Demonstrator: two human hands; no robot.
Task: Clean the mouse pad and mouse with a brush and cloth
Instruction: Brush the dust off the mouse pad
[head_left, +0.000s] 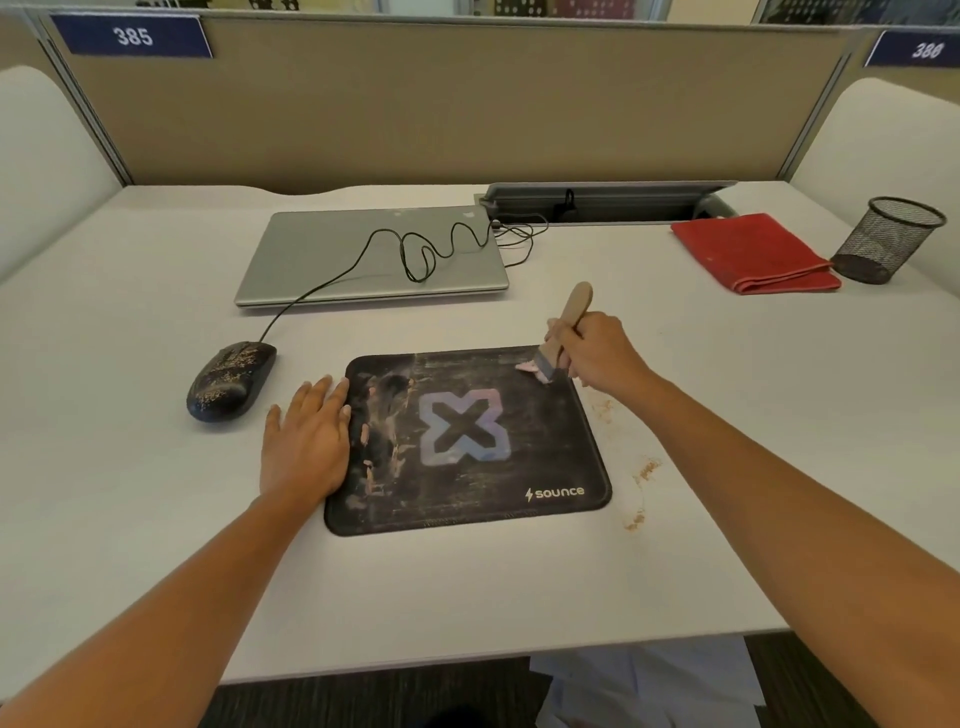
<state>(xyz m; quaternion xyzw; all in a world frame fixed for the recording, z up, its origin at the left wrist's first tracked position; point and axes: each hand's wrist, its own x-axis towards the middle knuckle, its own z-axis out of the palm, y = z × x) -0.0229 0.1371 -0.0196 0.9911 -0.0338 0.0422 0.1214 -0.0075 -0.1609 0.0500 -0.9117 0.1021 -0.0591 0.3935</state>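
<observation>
A black mouse pad (467, 483) with a pale X logo lies on the white desk, streaked with dust and pinkish smears, mostly on its left side. My right hand (602, 353) grips a wooden-handled brush (569, 325), whose bristles touch the pad's far right corner. My left hand (306, 441) lies flat with fingers spread on the pad's left edge. A black wired mouse (231, 379), speckled with dirt, sits left of the pad. A folded red cloth (753, 254) rests at the back right.
A closed grey laptop (374, 260) lies behind the pad with the mouse cable looped over it. A black mesh cup (883, 239) stands beside the cloth. Brownish crumbs (641, 478) are scattered on the desk right of the pad. A partition wall (441, 104) backs the desk.
</observation>
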